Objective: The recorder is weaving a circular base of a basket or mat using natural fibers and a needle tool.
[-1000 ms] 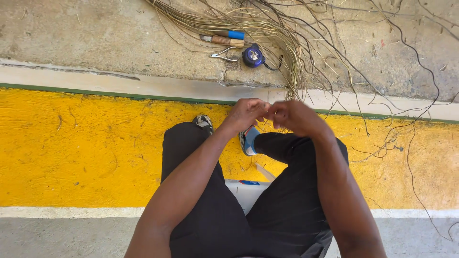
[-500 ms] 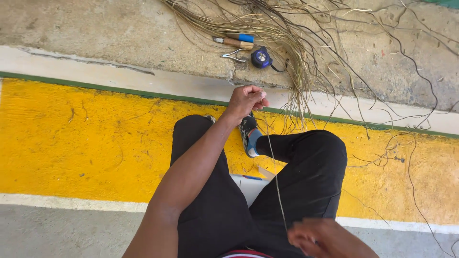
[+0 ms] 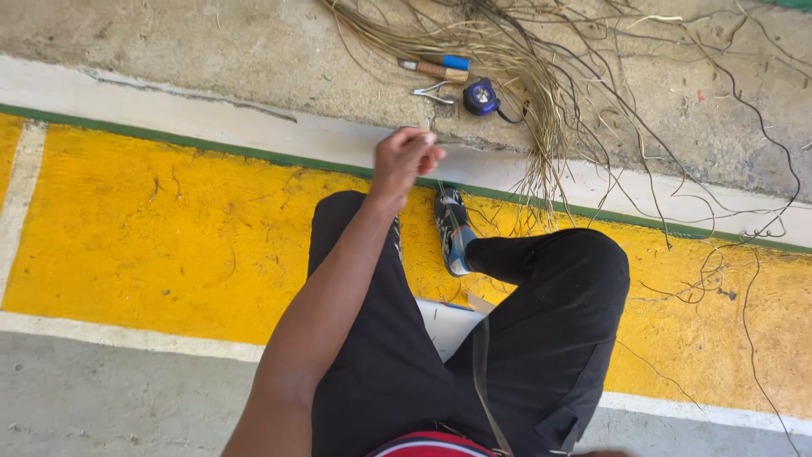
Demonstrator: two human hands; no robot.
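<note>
Fingers of the left hand (image 3: 406, 159) pinch the end of a thin straw-coloured strand, raised above the yellow-painted floor (image 3: 169, 228). Just beyond lie a bundle of dried reeds (image 3: 541, 93), a blue tape measure (image 3: 480, 97) and pliers (image 3: 433, 91). The right hand is out of view.

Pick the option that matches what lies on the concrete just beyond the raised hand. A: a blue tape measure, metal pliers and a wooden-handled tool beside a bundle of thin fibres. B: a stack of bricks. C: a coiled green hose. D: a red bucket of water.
A: past the left hand lie a blue tape measure, pliers and a wooden-handled tool beside the fibre bundle.
</note>
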